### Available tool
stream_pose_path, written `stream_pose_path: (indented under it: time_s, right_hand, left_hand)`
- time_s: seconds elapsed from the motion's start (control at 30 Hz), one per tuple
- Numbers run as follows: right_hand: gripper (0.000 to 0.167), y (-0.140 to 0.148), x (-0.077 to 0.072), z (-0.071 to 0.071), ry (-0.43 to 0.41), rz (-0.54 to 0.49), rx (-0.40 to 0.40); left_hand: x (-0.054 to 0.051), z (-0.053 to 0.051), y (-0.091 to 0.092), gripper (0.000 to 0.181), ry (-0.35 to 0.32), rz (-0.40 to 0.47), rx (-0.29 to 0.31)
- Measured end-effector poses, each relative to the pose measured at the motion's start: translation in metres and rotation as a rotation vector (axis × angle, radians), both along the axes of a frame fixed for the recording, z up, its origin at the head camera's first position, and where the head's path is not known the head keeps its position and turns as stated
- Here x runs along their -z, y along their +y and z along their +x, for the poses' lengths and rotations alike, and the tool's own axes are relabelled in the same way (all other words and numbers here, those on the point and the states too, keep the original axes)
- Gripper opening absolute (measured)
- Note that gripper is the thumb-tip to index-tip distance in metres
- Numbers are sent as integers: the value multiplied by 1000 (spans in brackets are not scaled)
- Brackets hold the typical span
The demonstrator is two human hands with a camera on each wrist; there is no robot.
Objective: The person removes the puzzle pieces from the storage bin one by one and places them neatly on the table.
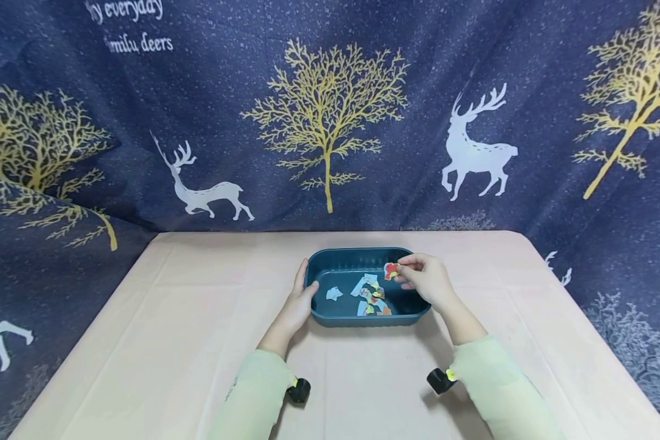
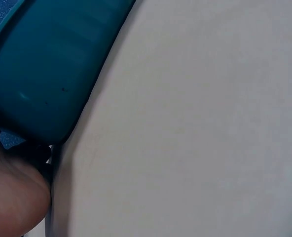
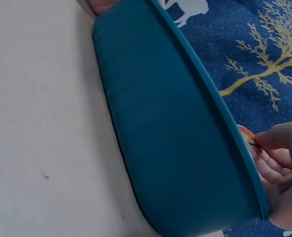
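A dark teal basin (image 1: 368, 320) with rounded corners stands on the table. At its left end my left hand (image 1: 298, 299) holds the wall, thumb over the rim and fingers along the outside. My right hand (image 1: 426, 280) pinches a small red and yellow puzzle piece (image 1: 391, 271) between thumb and fingers, above the right part of the basin. Several colourful puzzle pieces (image 1: 370, 293) lie in a loose cluster on the basin floor. A pale blue-white piece (image 1: 333, 293) lies apart from them on the left. In the right wrist view, the basin wall (image 3: 170, 118) hides most of the pinched piece.
A pale cloth covers the table (image 1: 198, 342). Behind it hangs a dark blue curtain (image 1: 209, 134) printed with trees and deer. Black wrist cameras are strapped at the left sleeve (image 1: 253, 391) and the right sleeve (image 1: 500, 385).
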State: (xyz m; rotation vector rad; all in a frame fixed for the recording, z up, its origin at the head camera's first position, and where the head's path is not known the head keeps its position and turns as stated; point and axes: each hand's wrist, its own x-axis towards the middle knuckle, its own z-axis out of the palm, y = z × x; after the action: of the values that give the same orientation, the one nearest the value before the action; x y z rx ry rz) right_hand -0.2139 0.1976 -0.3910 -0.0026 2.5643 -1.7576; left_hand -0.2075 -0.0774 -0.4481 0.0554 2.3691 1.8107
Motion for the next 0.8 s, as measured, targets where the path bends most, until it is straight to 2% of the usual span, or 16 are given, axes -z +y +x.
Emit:
stream_pose_path:
  time_s: [0.3,0.57,0.8]
  right_hand:
    - [33,21,-1,10,32,-208,41]
    - [36,37,4,14,25,-303,97]
    - [35,50,6,16,7,-327,144]
  left_hand:
    - [0,-1,1,60,-16,9,-5]
    - [0,0,-1,61,-17,-3,-12]
    - [1,0,0,61,2,-13,-2]
